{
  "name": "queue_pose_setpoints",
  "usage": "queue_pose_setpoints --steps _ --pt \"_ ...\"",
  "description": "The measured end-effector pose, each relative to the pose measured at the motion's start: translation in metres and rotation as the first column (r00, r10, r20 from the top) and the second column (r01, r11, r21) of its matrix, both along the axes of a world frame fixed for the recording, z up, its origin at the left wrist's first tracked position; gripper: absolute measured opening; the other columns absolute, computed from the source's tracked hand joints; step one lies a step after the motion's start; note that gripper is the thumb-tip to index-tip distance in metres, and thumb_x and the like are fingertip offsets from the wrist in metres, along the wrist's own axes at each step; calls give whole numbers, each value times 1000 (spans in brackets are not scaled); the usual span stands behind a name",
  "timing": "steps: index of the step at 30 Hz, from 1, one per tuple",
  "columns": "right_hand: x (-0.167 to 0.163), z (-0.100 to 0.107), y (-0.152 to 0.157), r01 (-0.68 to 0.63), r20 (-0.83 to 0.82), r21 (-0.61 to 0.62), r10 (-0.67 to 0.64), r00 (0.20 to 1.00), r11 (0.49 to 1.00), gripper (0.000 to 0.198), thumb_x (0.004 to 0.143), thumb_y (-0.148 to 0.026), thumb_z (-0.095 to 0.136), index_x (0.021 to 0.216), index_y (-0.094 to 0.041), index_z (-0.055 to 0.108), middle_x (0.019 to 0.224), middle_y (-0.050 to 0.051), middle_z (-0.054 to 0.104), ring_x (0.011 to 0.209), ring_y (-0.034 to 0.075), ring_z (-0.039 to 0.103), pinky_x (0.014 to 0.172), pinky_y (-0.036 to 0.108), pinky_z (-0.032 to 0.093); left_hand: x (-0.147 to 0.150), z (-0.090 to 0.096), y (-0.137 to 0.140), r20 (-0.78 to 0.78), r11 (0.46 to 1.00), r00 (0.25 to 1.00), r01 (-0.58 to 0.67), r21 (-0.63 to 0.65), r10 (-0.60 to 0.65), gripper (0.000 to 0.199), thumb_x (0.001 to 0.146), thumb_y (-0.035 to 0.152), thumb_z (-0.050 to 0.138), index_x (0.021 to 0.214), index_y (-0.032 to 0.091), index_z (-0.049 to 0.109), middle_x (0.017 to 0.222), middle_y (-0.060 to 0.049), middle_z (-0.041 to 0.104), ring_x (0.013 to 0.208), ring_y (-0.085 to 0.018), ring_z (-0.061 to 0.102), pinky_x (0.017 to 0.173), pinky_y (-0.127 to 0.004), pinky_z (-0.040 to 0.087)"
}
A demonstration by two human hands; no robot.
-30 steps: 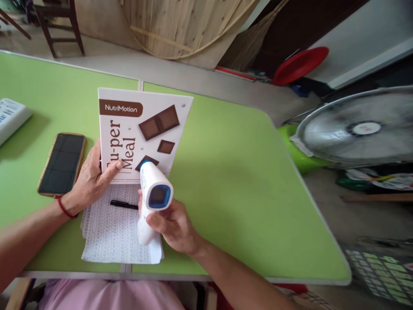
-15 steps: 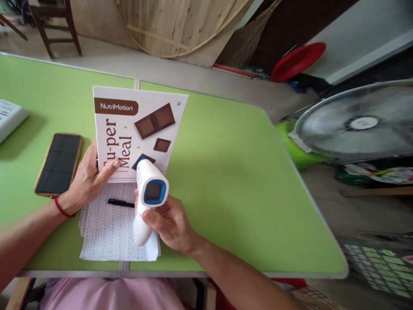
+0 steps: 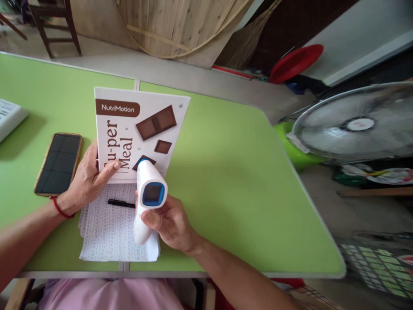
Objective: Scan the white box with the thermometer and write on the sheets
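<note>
The left hand [image 3: 86,177] pinches a NutriMotion package [image 3: 142,134] between fingers. At its six o'clock, the right hand [image 3: 172,221] wraps fingers round a thermometer [image 3: 151,185].

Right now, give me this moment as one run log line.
left hand: holds NutriMotion package; right hand: holds thermometer gun; pen: on written sheets; phone: beside left hand

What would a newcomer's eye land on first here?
Probably the white NutriMotion pack in the left hand, its brown chocolate pictures standing out above the green table. Next, the white handheld device with a blue-framed screen in the right hand, overlapping the pack's lower right corner. Then the big fan at far right.
</note>
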State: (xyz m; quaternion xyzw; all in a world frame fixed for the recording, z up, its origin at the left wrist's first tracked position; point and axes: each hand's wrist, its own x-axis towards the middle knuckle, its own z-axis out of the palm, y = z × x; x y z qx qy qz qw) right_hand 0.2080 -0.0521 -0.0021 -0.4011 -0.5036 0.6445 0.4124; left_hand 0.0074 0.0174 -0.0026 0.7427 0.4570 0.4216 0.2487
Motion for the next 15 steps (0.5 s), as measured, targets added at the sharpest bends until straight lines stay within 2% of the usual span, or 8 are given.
queue_pose_setpoints --steps 5,9,15 --pt "0 -1 0 6 -9 -41 -6 1000 999 41 70 -57 72 83 -20 60 72 0 56 62 12 53 59 27 50 -3 1 3 57 996 998 34 -78 -30 39 90 47 58 119 22 52 112 -7 63 96 -25 64 80 -39 57" --pt "0 -1 0 3 -17 -28 -3 1000 1000 40 69 -56 73 84 -20 61 72 0 56 63 13 53 60 28 51 -7 6 6 86 984 995 57 -171 -43 46 81 52 68 114 23 54 103 -6 66 86 -25 67 67 -37 58" --pt "1 -1 1 -9 -30 -31 8 1000 999 38 69 -53 75 84 -20 62 73 1 57 64 13 54 60 28 52 -9 11 10 152 957 988 80 -280 -38 46 74 52 75 105 22 57 98 -6 67 84 -26 66 63 -36 57"
